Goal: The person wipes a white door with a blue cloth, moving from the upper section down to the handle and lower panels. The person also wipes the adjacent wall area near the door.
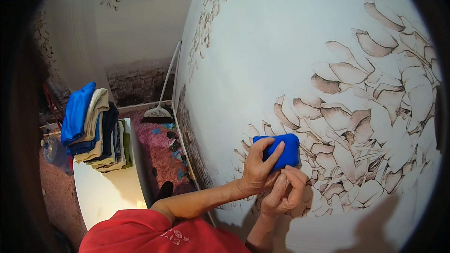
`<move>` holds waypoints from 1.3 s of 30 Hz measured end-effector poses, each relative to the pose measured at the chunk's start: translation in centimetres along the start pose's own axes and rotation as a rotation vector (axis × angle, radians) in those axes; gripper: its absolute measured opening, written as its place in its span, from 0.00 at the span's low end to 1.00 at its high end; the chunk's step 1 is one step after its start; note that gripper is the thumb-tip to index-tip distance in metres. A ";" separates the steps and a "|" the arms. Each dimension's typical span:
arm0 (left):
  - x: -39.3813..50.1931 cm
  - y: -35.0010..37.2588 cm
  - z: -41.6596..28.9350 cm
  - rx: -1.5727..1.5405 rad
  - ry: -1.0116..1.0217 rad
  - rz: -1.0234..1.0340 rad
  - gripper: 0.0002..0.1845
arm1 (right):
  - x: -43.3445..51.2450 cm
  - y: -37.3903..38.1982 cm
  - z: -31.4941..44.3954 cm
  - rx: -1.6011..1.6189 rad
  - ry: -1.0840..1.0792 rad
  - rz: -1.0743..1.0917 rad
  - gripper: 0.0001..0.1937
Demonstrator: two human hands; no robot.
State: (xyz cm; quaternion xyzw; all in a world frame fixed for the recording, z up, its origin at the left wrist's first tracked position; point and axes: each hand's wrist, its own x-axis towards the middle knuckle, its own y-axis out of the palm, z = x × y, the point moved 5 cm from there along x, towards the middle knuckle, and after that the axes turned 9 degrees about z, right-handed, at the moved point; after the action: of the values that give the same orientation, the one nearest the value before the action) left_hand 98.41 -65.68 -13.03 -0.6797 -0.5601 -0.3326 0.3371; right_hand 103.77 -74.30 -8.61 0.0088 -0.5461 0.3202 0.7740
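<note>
A small folded piece of blue fabric (286, 149) is held up in front of the patterned wall. My left hand (260, 165) grips it from the left, with a thumb and fingers pressed on its face. Just below the fabric, my right hand (286, 191) has its thumb and index fingertips pinched together, close to the fabric's lower edge. Whether something thin is between those fingertips cannot be told. At the left, a stack of folded cloths (100, 130) in blue, cream, navy and green lies on a white table.
The white table (105, 196) stands left of me. A broom (163, 91) with a long-handled dustpan leans in the wall corner. Blue and dark scraps (179, 158) lie on the pink carpet. A clear plastic bag (56, 151) is at the far left. The flower-patterned wall (246, 77) rises on the right.
</note>
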 end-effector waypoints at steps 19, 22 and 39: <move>3.1 -2.2 9.0 0.031 -0.226 -0.150 0.37 | 1.3 1.9 -0.8 -0.041 0.007 -0.075 0.05; 4.2 -1.8 5.3 -0.019 -0.044 -0.133 0.36 | 1.7 1.2 -0.4 -0.050 -0.013 -0.060 0.06; 6.5 -1.0 1.6 -0.035 0.227 -0.018 0.33 | 3.4 -1.3 1.9 -0.088 -0.146 -0.142 0.05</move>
State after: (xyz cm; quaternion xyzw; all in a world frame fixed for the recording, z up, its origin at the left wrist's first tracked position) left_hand 98.49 -60.75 -8.42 -0.6385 -0.5187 -0.4202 0.3831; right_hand 103.50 -74.33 -4.52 0.0371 -0.6125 0.2388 0.7526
